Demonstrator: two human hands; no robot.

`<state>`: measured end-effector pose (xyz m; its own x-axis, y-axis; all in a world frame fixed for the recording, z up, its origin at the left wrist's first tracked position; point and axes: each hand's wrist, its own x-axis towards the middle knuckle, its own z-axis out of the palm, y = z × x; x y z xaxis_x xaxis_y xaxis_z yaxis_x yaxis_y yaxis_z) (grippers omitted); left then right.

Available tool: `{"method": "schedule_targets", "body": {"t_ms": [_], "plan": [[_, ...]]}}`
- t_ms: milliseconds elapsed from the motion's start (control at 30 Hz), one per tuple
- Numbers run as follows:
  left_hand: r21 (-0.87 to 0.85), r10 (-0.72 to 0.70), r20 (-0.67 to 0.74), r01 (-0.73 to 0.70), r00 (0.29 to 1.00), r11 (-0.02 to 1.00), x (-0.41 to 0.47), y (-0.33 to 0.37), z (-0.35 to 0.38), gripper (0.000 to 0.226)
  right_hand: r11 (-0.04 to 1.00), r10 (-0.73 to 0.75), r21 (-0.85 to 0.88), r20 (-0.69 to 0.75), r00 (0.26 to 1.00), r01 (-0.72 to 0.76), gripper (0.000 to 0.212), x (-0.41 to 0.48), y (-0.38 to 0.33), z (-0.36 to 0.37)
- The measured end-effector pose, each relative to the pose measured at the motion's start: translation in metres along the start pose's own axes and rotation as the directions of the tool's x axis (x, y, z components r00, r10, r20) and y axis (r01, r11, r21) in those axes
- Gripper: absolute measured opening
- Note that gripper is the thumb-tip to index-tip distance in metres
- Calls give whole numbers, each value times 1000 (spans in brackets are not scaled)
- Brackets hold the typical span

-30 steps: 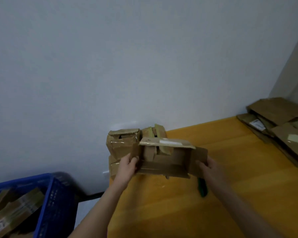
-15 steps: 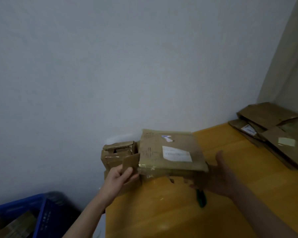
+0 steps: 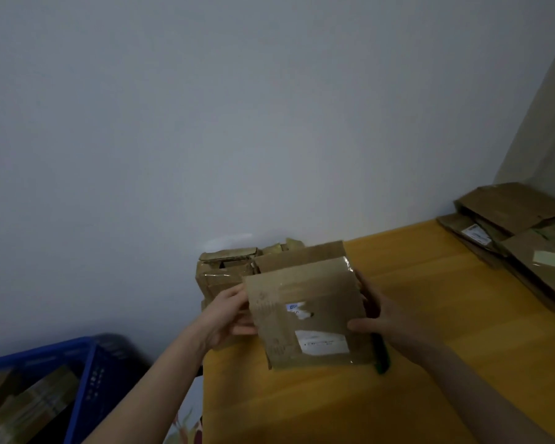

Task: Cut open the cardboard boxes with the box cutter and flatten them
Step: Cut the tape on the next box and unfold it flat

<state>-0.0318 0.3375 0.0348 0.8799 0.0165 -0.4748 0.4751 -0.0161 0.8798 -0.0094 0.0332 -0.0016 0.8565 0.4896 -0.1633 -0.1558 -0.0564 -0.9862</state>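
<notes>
Head view: cardboard box (image 3: 305, 315), open-flapped a second ago, is now turned label-side up and nearly flat, held over the counter (image 3: 398, 395) near its left edge. Left hand (image 3: 228, 318) grips its left edge, right hand (image 3: 385, 318) its right, thumb on top. Box cutter (image 3: 380, 357) lies just beneath. Flattening looks nearly done. Blue crate (image 3: 84, 373) holds more cardboard.

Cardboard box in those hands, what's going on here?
A person holds a taped cardboard box at a yellow table, the left hand gripping its left edge and the right hand its right edge, labels facing the camera. A green box cutter lies on the table beneath the right hand, not held. More boxes sit against the wall, flattened cardboard is piled far right, and a blue crate holds more.
</notes>
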Motion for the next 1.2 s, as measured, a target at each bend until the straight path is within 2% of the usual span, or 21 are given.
{"method": "schedule_targets", "body": {"t_ms": [167, 233, 333, 367, 433, 467, 533, 600, 633, 700, 833, 900, 1067, 1133, 1200], "plan": [[-90, -82, 61, 87, 995, 992, 5, -6, -5, 45, 924, -141, -348, 66, 988, 155, 109, 2, 1, -3], [-64, -82, 55, 85, 995, 994, 5, -7, 0, 58, 884, -174, -428, 74, 982, 189, 104, 3, 1, -4], [-119, -124, 69, 132, 990, 984, 7, -7, 2, 63, 824, -200, -516, 122, 972, 234, 107, 3, -5, -5], [-114, -141, 78, 149, 987, 982, 7, -7, 3, 66, 786, -201, -566, 147, 968, 249, 107, 2, -6, -4], [5, -144, 34, 144, 989, 990, 8, -9, 5, 74, 707, -166, -660, 193, 967, 253, 107, 2, -10, 1], [66, -125, -5, 125, 992, 990, 10, -11, 8, 69, 694, -133, -678, 212, 968, 243, 106, 2, -12, 3], [108, -96, -74, 103, 993, 989, 11, -16, 15, 53, 773, -64, -600, 246, 967, 204, 98, 0, -16, 5], [130, -79, -98, 91, 992, 987, 11, -18, 18, 41, 926, 5, -367, 233, 972, 83, 88, -3, -21, 3], [145, -69, -92, 82, 993, 986, 10, -18, 17, 33, 971, 36, -240, 196, 980, 12, 82, -5, -22, 1], [154, -36, -71, 47, 997, 987, 5, -15, 21, 11, 989, 115, -100, 99, 988, -105, 73, -7, -20, 2], [184, 77, -87, -60, 993, 981, -6, -10, 30, 18, 947, 257, -174, -94, 962, -270, 73, -4, -12, 10], [194, 118, -64, -104, 991, 976, -10, -10, 34, 16, 900, 312, -259, -178, 933, -351, 64, -1, -10, 14], [291, 239, 3, -229, 971, 929, -18, -10, 48, 12, 769, 257, -448, -435, 863, -455, 37, 19, 19, 17], [320, 260, -5, -244, 966, 915, -18, -12, 43, 11, 789, 257, -403, -468, 845, -464, 28, 22, 25, 16], [299, 251, -45, -226, 967, 927, -18, -14, 30, 12, 896, 315, -144, -458, 831, -419, 18, 18, 22, 13]]}}
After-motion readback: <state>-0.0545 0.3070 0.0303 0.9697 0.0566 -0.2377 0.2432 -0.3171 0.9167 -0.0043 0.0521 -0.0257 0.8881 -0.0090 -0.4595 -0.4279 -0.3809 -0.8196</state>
